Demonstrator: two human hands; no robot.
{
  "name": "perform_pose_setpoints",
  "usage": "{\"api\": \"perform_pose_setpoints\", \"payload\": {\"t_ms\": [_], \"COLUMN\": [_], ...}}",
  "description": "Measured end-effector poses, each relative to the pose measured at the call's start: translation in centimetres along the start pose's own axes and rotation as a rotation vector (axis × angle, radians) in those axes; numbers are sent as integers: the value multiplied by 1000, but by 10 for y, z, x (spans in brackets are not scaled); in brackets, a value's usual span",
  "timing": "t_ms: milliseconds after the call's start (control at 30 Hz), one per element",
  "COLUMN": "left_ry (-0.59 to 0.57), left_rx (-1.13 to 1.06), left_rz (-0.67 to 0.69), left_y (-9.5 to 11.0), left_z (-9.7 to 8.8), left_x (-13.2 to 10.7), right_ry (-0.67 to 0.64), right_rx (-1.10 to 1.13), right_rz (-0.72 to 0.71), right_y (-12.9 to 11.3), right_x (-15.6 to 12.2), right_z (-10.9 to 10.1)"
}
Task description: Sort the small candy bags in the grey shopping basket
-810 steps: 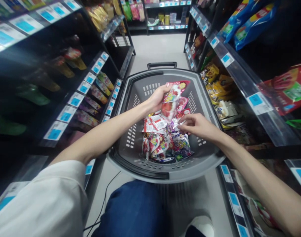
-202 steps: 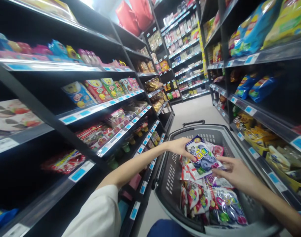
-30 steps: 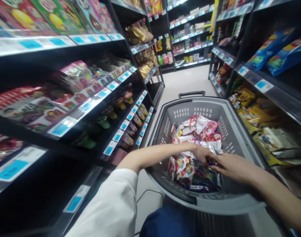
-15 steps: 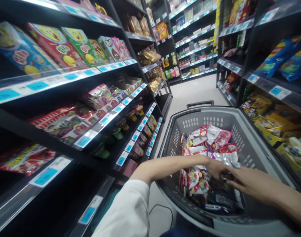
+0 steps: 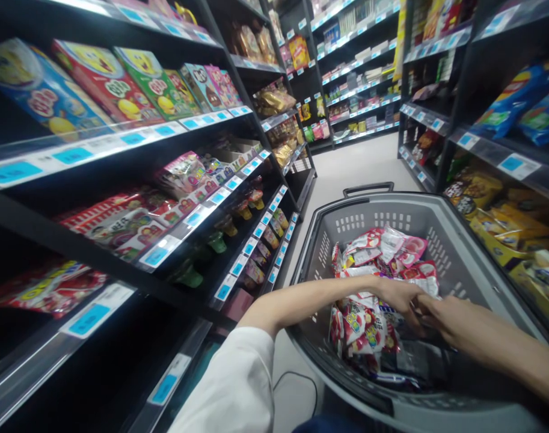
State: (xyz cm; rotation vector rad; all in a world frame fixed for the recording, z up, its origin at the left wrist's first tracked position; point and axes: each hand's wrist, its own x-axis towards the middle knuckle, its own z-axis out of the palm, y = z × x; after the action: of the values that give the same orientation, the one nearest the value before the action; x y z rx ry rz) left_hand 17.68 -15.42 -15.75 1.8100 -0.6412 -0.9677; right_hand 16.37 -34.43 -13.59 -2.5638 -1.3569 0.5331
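Observation:
Both of my hands are inside a grey shopping basket (image 5: 394, 207), close together and seemingly touching above a pile of snack packets. My left hand (image 5: 403, 299) reaches in from the left, its fingers curled down. My right hand (image 5: 445, 319) comes from the right with bent fingers against the left one. What they hold between them is hidden. Red and white candy packets (image 5: 364, 329) lie just left of the hands, and pink packets (image 5: 409, 249) lie beyond them. Nearer me are black packets (image 5: 414, 358) at the basket's bottom.
On the left, shelves carry cartoon snack boxes (image 5: 107, 84), candy bags (image 5: 184, 168) and jelly cups (image 5: 217, 240). Blue chip bags (image 5: 509, 99) and yellow snack packs (image 5: 504, 219) fill the right shelves. Pale aisle floor (image 5: 355, 159) runs ahead. A cable (image 5: 317, 385) lies beside the basket.
My hands have drawn closer together, and the dark item between them is no longer visible. More of the red and white packets shows beside them. The view has shifted slightly.

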Motion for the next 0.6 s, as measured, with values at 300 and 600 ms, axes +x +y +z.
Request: {"api": "perform_pose_setpoints", "payload": {"t_ms": [300,600], "left_ry": [-127,-58], "left_rx": [-14,168], "left_rz": [6,-81], "left_y": [7,24], "left_z": [10,11], "left_x": [2,-7], "right_ry": [-216,-160], "right_rx": [-101,-97], "right_rz": [103,31], "right_y": [-22,-10], "right_x": [-4,-3], "right_z": [-15,-2]}}
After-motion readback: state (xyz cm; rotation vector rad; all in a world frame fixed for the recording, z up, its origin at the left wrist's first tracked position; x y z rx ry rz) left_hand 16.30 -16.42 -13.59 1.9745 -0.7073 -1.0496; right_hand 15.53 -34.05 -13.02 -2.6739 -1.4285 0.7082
